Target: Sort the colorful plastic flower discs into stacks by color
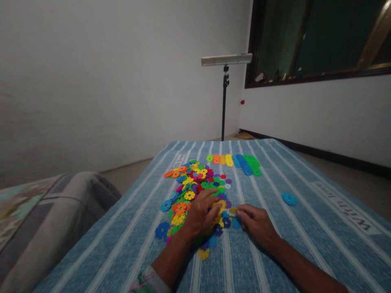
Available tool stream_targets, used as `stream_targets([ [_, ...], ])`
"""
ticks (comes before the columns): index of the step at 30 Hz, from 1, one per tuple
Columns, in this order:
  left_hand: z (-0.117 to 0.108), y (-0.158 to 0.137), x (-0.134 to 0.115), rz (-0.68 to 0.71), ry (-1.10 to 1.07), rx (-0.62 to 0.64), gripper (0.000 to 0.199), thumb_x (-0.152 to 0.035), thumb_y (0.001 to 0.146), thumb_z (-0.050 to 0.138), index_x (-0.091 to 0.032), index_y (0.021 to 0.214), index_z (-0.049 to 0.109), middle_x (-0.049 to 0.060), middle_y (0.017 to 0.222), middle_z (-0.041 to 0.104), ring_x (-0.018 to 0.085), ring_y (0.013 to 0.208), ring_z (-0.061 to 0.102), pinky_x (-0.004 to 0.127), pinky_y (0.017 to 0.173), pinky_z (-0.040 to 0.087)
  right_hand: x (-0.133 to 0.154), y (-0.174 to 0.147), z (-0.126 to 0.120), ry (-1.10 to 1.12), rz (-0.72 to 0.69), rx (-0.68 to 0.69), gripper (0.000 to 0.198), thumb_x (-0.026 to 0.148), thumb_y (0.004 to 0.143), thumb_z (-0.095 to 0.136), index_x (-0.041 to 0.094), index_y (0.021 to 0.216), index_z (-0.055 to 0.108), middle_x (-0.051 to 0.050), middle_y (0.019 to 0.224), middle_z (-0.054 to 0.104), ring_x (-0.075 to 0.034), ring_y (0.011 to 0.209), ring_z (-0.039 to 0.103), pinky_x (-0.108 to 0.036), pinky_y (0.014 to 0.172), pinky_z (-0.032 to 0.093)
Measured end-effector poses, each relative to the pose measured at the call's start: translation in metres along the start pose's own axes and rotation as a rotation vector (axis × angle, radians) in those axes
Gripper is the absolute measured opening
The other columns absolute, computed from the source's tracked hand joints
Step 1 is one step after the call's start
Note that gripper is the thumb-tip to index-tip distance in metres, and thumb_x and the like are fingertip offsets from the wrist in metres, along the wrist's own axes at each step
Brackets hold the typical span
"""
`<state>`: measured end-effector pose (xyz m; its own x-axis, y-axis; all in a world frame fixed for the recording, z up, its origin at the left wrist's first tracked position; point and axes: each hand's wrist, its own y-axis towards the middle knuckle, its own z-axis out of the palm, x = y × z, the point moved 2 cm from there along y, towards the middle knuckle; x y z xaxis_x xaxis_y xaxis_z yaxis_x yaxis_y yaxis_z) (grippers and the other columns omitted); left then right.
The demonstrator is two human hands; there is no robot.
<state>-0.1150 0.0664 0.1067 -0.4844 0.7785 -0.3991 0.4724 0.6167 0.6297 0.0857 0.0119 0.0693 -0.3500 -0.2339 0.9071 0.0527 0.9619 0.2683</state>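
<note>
so the right hand (256,224) has its thumb and fingertips clamped on the edge of a mustard-yellow disc (232,210), just right of the big heap of notched plastic discs (189,195). my guess is it's held by the rim so most of the face stays clear and the slots can be got at. a light blue disc (236,223) lies right under those fingertips.

left hand (202,209) is palm down on the heap, thumb out toward the yellow bits. can't tell if its fingertips are apart or closed on a piece, they're lost among the discs. looks like it's there to pick through or steady the pile, and the heap sits handy for that.

far end of the worktop (106,260): lined-up discs (229,160), side by side and mostly grouped by colour, probably parked there to stay out of the mix. one blue bunch (289,199) sits off to the right on its own, well apart from the heap, maybe so it doesn't get swept in.
</note>
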Motion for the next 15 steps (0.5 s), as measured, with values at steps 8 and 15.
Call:
stream_targets([
  [8,-0.06,-0.024,0.101,-0.659,0.357,-0.346,0.029,-0.041,0.081,0.054,-0.019,0.09,0.072,0.014,0.103,0.075,0.032,0.102,0.068,0.045,0.093,0.052,0.001,0.114,-0.024,-0.236,-0.018,-0.13,0.032,0.035,0.082,0.052,0.015,0.079,0.077,-0.001,0.052,0.06,-0.016,0.054,0.058,-0.027,0.059,0.046],
  [15,-0.057,-0.046,0.118,-0.803,0.302,-0.374,0.032,-0.043,0.082,0.05,-0.021,0.09,0.073,0.011,0.105,0.077,0.029,0.099,0.07,0.041,0.091,0.052,-0.02,0.223,-0.006,-0.543,0.148,-0.079,0.027,0.021,0.084,0.055,0.012,0.09,0.08,-0.004,0.058,0.065,-0.015,0.055,0.061,-0.024,0.058,0.043],
])
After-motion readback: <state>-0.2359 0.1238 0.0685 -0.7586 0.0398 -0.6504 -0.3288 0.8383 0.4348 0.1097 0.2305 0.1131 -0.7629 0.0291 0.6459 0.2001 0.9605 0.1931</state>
